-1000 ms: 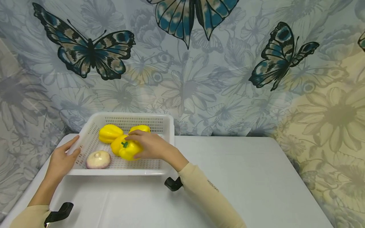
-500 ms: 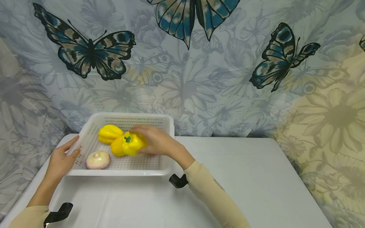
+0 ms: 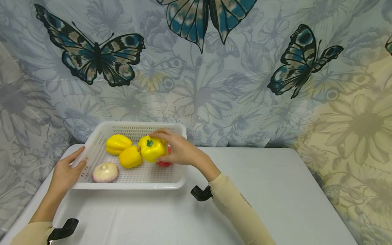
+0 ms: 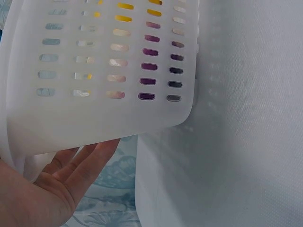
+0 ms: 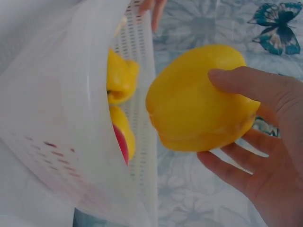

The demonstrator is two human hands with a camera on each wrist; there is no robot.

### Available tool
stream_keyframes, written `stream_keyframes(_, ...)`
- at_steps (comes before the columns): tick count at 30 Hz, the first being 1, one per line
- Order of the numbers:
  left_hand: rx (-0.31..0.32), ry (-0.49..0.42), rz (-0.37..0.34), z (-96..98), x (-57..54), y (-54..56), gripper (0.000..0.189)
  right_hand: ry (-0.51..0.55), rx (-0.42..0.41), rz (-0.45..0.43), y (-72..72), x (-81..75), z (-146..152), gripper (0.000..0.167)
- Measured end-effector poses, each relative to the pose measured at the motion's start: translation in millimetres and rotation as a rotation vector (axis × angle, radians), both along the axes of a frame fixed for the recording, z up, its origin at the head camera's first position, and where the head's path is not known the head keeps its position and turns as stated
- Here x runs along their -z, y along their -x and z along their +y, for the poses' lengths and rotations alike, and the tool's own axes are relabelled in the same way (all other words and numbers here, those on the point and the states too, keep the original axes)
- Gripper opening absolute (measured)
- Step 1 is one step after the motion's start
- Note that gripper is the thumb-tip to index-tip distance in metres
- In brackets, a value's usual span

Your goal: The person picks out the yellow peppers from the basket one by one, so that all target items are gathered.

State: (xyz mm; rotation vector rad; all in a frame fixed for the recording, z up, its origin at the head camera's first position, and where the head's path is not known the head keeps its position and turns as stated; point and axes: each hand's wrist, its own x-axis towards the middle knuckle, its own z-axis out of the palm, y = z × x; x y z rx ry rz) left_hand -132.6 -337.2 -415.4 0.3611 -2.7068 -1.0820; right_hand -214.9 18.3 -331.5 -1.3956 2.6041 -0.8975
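Observation:
My right hand (image 3: 180,148) grips a yellow bell pepper (image 3: 152,149) with a green stem, held up inside the basket's right half. In the right wrist view, thumb and fingers lie on opposite sides of the bell pepper (image 5: 199,101), which is above the basket rim. My left hand (image 3: 65,173) holds the left rim of the white perforated basket (image 3: 122,186), thumb over the edge; the left wrist view shows its fingers (image 4: 92,165) outside the end wall. Two more yellow bell peppers (image 3: 118,144) and a pale, purple-edged onion (image 3: 105,172) lie in the basket.
A red item (image 3: 164,164) lies in the basket, partly hidden behind the right hand and held pepper. The basket stands on a white-covered table (image 3: 260,190), close to its left and back edges. A butterfly-patterned cloth (image 3: 202,92) hangs behind.
My right hand has lifted the bell pepper and moved it right and slightly back, away from the other peppers. The red item has come into sight. My left hand keeps its place.

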Motion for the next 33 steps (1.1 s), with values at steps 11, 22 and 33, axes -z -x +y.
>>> stream_keyframes(11, -0.008, -0.022, -0.010, -0.4, 0.6, 0.2, 0.053, 0.230, -0.046, -0.212, 10.3, 1.0, 21.0, 0.071)
stream_keyframes(22, -0.009, -0.032, -0.008, -0.8, 2.1, 0.3, 0.053, 0.274, 0.019, -0.258, 13.2, 5.7, 42.8, 0.058)
stream_keyframes(33, -0.010, -0.033, -0.004, -1.7, 3.1, 0.9, 0.053, 0.288, 0.097, -0.248, 14.8, 9.4, 72.3, 0.066)
